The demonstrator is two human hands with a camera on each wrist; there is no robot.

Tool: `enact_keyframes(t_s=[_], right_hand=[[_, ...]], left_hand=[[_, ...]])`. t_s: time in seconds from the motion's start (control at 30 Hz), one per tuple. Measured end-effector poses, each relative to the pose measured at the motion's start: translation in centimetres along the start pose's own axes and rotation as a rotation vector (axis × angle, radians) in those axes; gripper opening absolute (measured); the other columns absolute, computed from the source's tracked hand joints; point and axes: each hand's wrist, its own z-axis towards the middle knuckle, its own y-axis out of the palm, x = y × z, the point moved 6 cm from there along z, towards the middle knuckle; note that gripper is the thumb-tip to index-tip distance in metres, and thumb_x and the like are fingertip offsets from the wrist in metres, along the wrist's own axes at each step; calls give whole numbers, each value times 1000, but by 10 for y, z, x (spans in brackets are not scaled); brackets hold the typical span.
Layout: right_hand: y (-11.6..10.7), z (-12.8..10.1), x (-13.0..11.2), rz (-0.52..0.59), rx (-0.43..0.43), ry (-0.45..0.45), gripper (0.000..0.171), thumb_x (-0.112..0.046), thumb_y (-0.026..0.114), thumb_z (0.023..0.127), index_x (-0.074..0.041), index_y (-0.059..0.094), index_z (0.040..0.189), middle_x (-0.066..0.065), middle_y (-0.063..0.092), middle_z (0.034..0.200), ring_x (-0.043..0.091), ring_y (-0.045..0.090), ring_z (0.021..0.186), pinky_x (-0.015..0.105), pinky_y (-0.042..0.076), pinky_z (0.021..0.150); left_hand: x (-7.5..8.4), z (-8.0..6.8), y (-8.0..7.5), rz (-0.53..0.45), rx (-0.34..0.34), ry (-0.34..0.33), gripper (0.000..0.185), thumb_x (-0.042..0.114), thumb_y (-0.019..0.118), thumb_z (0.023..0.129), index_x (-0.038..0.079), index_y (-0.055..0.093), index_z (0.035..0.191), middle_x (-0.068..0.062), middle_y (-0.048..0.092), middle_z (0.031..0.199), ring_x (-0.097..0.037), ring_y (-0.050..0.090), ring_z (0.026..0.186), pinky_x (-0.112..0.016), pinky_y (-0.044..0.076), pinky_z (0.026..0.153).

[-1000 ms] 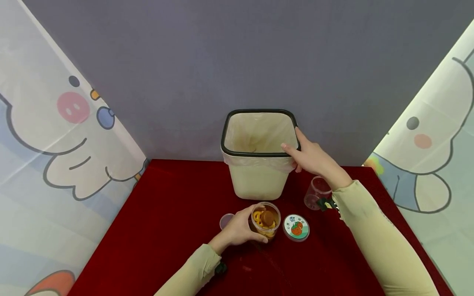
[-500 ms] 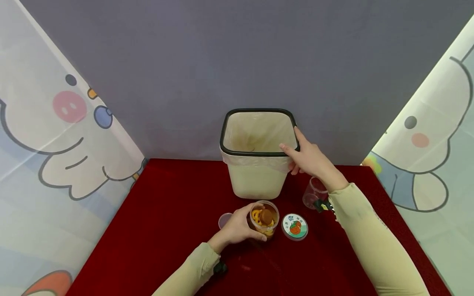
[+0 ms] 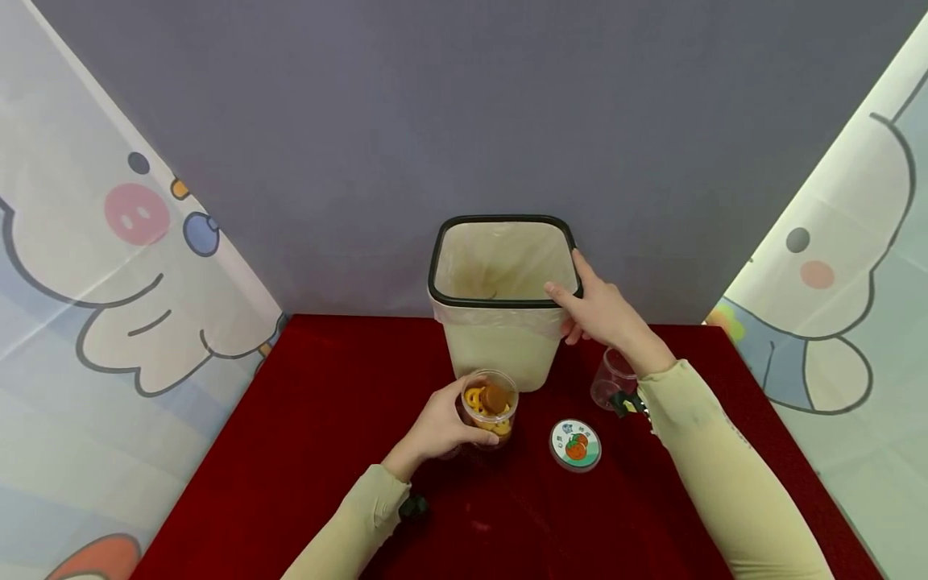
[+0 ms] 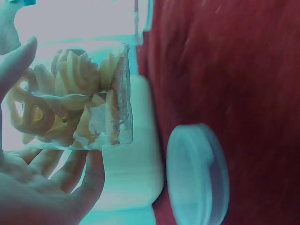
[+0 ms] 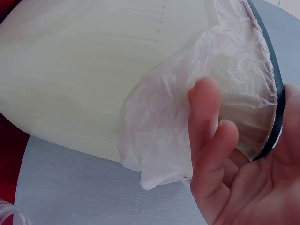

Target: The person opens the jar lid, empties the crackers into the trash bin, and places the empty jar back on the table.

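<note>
The left hand (image 3: 435, 424) grips an open clear jar of snack rings (image 3: 490, 405), lifted just in front of the lined waste bin (image 3: 500, 342). The right hand (image 3: 600, 310) clasps the bin's black rim (image 3: 464, 301). Tipped before it clears the rim, the jar would likely spill rings onto the red cloth (image 3: 304, 435) beside the printed lid (image 3: 575, 444).

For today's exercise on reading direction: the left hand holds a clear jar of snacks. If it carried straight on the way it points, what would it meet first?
Probably the front wall of the cream bin: the left hand with the jar points at it, though the gap is unclear.
</note>
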Motion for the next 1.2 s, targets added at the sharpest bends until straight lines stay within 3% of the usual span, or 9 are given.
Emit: enact_keyframes(t_s=[0.27,0.5,0.6,0.9,1.2], right_hand=[[0,1,3,-5,20,2,99,-73,45,92,-25,-11,159,9,69,67,24,68,58,39,55,65],[1,2,2,-13,18,-7,100,-74,44,92,-25,-11,159,11,70,69,23,68,57,50,49,92],[2,3,1,-16,18,-12,100,-74,44,92,-24,-11,159,10,70,69,22,68,57,51,45,97],[3,5,3,3,18,5,101,-75,45,91,-26,-11,159,15,71,74,23,68,58,51,44,99],[4,7,3,-3,22,-10,100,-74,45,92,-24,-10,160,14,70,72,23,67,56,51,46,96]], left_hand=[[5,-2,-39,14,99,-27,90,38,95,64,24,52,141,9,58,132,-12,56,117,-40,45,100],[11,0,-77,6,168,-27,91,34,96,63,25,52,142,7,56,133,-16,56,118,-42,46,100],[14,0,-94,-4,198,-27,91,33,97,63,24,52,141,3,57,131,-18,56,116,-44,47,98],[23,-2,-139,2,274,-60,90,31,95,66,18,49,143,-4,57,128,-23,57,114,-45,48,97],[44,3,-177,94,353,-24,90,30,93,70,16,46,146,-6,52,133,-25,53,117,-47,46,98]])
